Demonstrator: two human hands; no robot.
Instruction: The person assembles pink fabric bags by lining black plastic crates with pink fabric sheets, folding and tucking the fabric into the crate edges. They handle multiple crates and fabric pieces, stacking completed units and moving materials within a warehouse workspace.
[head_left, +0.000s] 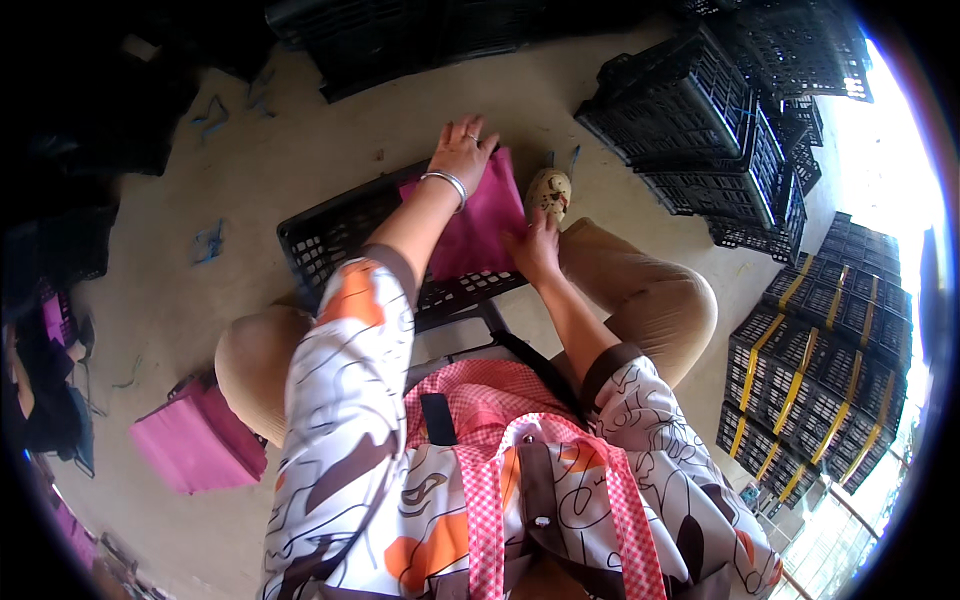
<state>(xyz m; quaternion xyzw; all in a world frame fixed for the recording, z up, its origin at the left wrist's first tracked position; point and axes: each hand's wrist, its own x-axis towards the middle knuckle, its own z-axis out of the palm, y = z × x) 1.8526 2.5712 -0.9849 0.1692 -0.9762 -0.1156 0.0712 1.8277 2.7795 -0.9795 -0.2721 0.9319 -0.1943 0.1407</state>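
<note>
In front of me on the floor lies a black plastic crate (347,222) with perforated walls and bottom. A magenta-pink sheet or flat bag (474,232) covers its right part; which of the two it is I cannot tell. My left hand (463,155) rests at the sheet's far edge with fingers stretched out, a silver bangle on the wrist. Beside the sheet's right edge, my right hand (537,248) lies with the thumb apart from the fingers, partly over the pink material. Neither hand visibly grips anything.
Black crates (690,130) stand stacked at the far right, and more crates bound with yellow straps (810,370) stand nearer. A crate with pink material (200,437) sits at the left. Blue strap scraps (209,242) litter the floor. My shoe (549,192) is beside the crate.
</note>
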